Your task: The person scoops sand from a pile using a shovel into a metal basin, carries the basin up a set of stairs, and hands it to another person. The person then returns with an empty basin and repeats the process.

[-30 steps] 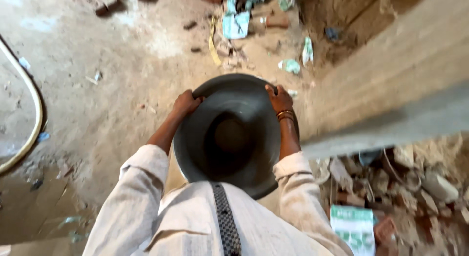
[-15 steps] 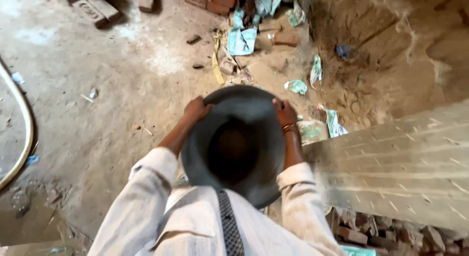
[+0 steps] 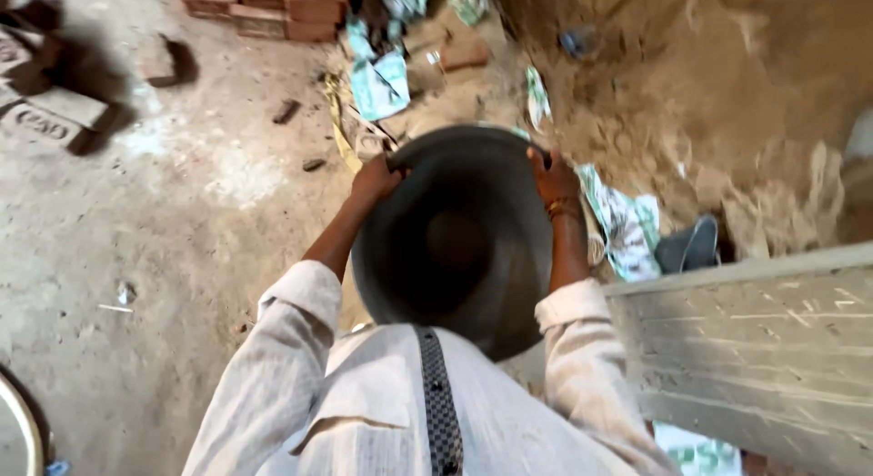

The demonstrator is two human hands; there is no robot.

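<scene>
Bricks (image 3: pixel 264 8) and sand (image 3: pixel 691 94) have come closer ahead as the dark pan (image 3: pixel 459 240) is carried, gripped at its rim by left hand (image 3: pixel 377 180) and right hand (image 3: pixel 553 178).

A stack of red bricks (image 3: pixel 264 5) sits on the dusty floor (image 3: pixel 118 258). Torn paper sacks (image 3: pixel 380 80) lie beside a sand heap (image 3: pixel 727 85); a grey concrete ledge (image 3: pixel 755 349) runs nearby.

Dark round pan (image 3: pixel 459 244) between left hand (image 3: pixel 377 180) and right hand (image 3: pixel 555 178)
</scene>
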